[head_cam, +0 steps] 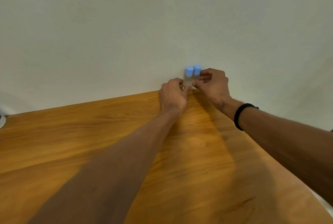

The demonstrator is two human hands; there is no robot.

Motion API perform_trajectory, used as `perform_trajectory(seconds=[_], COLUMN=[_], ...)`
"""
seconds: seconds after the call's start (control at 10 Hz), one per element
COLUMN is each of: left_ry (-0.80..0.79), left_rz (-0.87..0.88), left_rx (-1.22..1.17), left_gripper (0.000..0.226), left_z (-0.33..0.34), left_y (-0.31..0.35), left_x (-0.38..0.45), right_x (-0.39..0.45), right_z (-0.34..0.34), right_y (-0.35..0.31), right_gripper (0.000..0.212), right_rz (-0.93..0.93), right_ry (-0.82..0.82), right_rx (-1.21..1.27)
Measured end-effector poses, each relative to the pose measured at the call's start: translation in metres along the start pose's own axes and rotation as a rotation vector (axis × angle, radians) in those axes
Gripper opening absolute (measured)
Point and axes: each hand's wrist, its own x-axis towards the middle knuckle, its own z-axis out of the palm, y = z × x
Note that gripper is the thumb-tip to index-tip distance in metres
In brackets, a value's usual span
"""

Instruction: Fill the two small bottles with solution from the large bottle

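Two small clear bottles with blue caps stand upright and touching at the far edge of the wooden counter (90, 151), against the pale wall (126, 25), at about one o'clock in the view. The left hand (173, 94) has its grip pinching the nearer, labelled bottle (188, 79) from nine o'clock. The right hand (213, 85), a black band (240, 114) on its wrist, has its grip curled round the farther bottle (196, 73) from three o'clock.

1. We are stretching both bare forearms far forward, converging toward each other.
2. Our left hand (172, 93) is curling its fingers, thumb pointing up.
3. Our right hand (213, 85) is curling its fingers too, thumb reaching left; its wrist is wearing a black band (240, 115).
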Motion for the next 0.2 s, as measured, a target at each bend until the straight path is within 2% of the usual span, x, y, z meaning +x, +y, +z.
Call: perform_trajectory(seconds=[0.1,0.2], left_ry=[-0.041,-0.106], left_rz=[-0.058,-0.175], left_rx=[-0.005,-0.060], left_gripper=[0.044,0.053], left_z=[-0.012,-0.027], left_y=[0.008,0.014], left_x=[-0.007,-0.018], right_x=[-0.006,-0.021], right_z=[-0.003,-0.011], right_y=[-0.004,-0.011], right_gripper=[0.055,0.051], right_rz=[0.122,0.229], right_ry=[-0.074,-0.098], right_rx=[-0.028,-0.110])
